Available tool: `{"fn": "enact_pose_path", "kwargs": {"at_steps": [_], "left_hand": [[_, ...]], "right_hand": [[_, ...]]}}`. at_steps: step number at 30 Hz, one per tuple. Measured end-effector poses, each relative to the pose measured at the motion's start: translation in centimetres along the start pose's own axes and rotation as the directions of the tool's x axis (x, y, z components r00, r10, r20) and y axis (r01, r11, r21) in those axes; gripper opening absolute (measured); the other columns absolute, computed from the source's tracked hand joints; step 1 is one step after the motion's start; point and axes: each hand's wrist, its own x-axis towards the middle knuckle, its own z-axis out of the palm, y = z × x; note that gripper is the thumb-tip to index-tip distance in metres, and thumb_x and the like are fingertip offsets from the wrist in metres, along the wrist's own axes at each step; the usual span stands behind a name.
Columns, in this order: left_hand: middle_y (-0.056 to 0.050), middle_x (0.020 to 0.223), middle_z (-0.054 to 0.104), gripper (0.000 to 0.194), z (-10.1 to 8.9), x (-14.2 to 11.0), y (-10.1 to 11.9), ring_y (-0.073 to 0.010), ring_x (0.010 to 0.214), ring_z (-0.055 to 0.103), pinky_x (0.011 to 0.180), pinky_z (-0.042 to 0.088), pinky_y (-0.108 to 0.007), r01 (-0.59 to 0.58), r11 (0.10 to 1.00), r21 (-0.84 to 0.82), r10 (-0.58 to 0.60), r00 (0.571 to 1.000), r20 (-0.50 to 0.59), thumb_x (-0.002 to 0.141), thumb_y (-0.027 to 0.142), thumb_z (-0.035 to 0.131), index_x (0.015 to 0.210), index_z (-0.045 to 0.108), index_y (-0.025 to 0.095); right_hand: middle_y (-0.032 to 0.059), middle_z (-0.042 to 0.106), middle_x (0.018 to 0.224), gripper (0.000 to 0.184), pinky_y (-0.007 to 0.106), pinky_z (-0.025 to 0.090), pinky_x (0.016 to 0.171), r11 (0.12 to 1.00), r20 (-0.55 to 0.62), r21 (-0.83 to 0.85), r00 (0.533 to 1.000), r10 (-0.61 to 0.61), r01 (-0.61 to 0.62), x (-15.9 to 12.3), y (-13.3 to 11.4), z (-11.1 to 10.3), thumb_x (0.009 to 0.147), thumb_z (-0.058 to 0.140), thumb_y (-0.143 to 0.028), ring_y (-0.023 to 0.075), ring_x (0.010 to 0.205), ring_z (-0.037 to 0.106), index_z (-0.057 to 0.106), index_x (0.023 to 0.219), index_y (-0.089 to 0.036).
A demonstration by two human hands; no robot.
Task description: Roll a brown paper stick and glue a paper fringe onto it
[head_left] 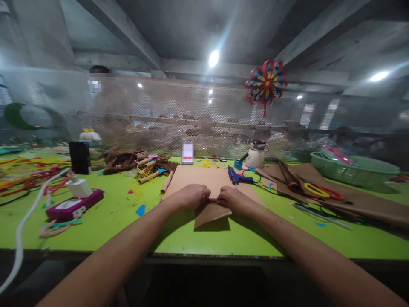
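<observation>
In the head view, a piece of brown kraft paper [212,216] is held at its upper edge, where it looks folded or rolled. My left hand [196,195] has its fingers closed on the left part of that edge. On the right part, my right hand [231,199] pinches the same paper, its fingertips close to the left ones. The paper's loose lower flap hangs toward me over the green table. Beneath both hands lies a flat tan board [201,175]. A blue glue gun [239,177] rests just beyond my right hand.
Scissors with yellow and red handles [323,192] lie on brown paper sheets [361,207] at right, before a green basket [358,168]. A purple power strip [75,206] with a white cable is at left. Paper rolls [151,172] and a phone [188,152] stand or lie farther back.
</observation>
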Motion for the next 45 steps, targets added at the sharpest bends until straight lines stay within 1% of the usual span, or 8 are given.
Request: {"fn": "enact_pose_path", "kwargs": {"at_steps": [4, 11, 19, 24, 31, 36, 40, 45], "left_hand": [[-0.007, 0.082, 0.063, 0.025, 1.0, 0.6, -0.2, -0.0170, 0.071, 0.054, 0.063, 0.036, -0.025, -0.043, 0.998, 0.048, 0.046, 0.997, -0.059, 0.083, 0.032, 0.042, 0.080, 0.061, 0.017], [-0.008, 0.077, 0.061, 0.029, 1.5, 0.8, -0.4, -0.0176, 0.066, 0.052, 0.060, 0.034, -0.027, -0.083, 0.996, 0.016, 0.084, 0.990, -0.113, 0.084, 0.036, 0.039, 0.076, 0.059, 0.017], [-0.002, 0.078, 0.059, 0.018, 0.3, 0.0, -1.4, -0.0144, 0.065, 0.049, 0.056, 0.034, -0.023, -0.011, 0.988, -0.156, 0.023, 0.997, 0.073, 0.064, 0.012, 0.047, 0.079, 0.055, 0.018], [-0.002, 0.080, 0.060, 0.028, 0.5, -0.2, -2.2, -0.0160, 0.067, 0.052, 0.053, 0.034, -0.024, -0.008, 0.993, -0.117, 0.022, 0.992, 0.121, 0.059, 0.011, 0.049, 0.084, 0.056, 0.021], [-0.004, 0.077, 0.062, 0.019, -0.1, -0.4, -1.3, -0.0173, 0.065, 0.054, 0.051, 0.033, -0.025, 0.013, 1.000, 0.008, -0.013, 0.996, 0.085, 0.063, 0.014, 0.048, 0.079, 0.058, 0.020], [-0.004, 0.073, 0.062, 0.016, -0.7, -0.6, -0.6, -0.0167, 0.062, 0.052, 0.050, 0.031, -0.025, 0.033, 0.999, 0.017, -0.034, 0.998, 0.047, 0.062, 0.019, 0.051, 0.075, 0.060, 0.019], [-0.003, 0.075, 0.063, 0.022, -1.0, -0.5, -0.7, -0.0155, 0.066, 0.052, 0.055, 0.035, -0.024, 0.103, 0.970, -0.221, -0.095, 0.994, 0.049, 0.065, 0.028, 0.054, 0.081, 0.063, 0.017], [-0.002, 0.065, 0.058, 0.048, -1.2, -0.1, -1.4, -0.0126, 0.060, 0.046, 0.058, 0.035, -0.024, 0.044, 0.806, -0.591, -0.059, 0.998, -0.006, 0.083, 0.049, 0.034, 0.076, 0.064, 0.012]], "right_hand": [[0.0052, 0.058, 0.076, 0.016, 0.021, 0.034, 0.058, 0.993, -0.020, 0.100, 0.998, 0.057, -0.055, 0.1, 0.0, 0.1, 0.082, 0.054, -0.024, 0.0113, 0.064, 0.050, 0.067, 0.086, -0.014], [0.0020, 0.054, 0.071, 0.009, 0.021, 0.031, 0.055, 0.981, -0.020, 0.166, 0.995, 0.102, -0.098, 0.1, 0.1, 0.6, 0.079, 0.051, -0.017, 0.0108, 0.062, 0.044, 0.059, 0.076, -0.014], [0.0021, 0.054, 0.076, 0.015, 0.022, 0.035, 0.061, 0.960, 0.047, 0.274, 0.998, 0.051, -0.062, -0.6, 0.6, -0.2, 0.073, 0.047, -0.005, 0.0120, 0.067, 0.045, 0.056, 0.082, -0.014], [0.0057, 0.058, 0.084, 0.025, 0.024, 0.038, 0.066, 0.968, 0.077, 0.251, 0.997, -0.012, -0.008, -0.6, 0.9, -0.8, 0.071, 0.047, -0.004, 0.0140, 0.074, 0.050, 0.060, 0.090, -0.013], [0.0049, 0.061, 0.081, 0.022, 0.022, 0.038, 0.064, 0.962, 0.058, 0.266, 0.997, 0.042, -0.056, -0.3, 0.1, -1.7, 0.076, 0.052, -0.014, 0.0129, 0.071, 0.051, 0.066, 0.092, -0.015], [0.0074, 0.059, 0.081, 0.018, 0.024, 0.036, 0.064, 0.993, -0.002, 0.103, 0.999, 0.052, -0.052, 0.3, -0.7, -0.8, 0.080, 0.055, -0.022, 0.0147, 0.073, 0.049, 0.067, 0.091, -0.014], [0.0078, 0.057, 0.078, 0.016, 0.025, 0.036, 0.066, 0.997, -0.068, -0.063, 0.997, -0.047, 0.043, 0.3, -0.9, -0.2, 0.083, 0.049, -0.014, 0.0161, 0.077, 0.047, 0.065, 0.082, -0.014], [0.0092, 0.054, 0.078, 0.016, 0.029, 0.036, 0.067, 0.967, -0.184, -0.216, 0.967, -0.177, 0.136, 0.2, -1.5, -0.7, 0.082, 0.046, -0.007, 0.0193, 0.081, 0.043, 0.060, 0.085, -0.013]]}}
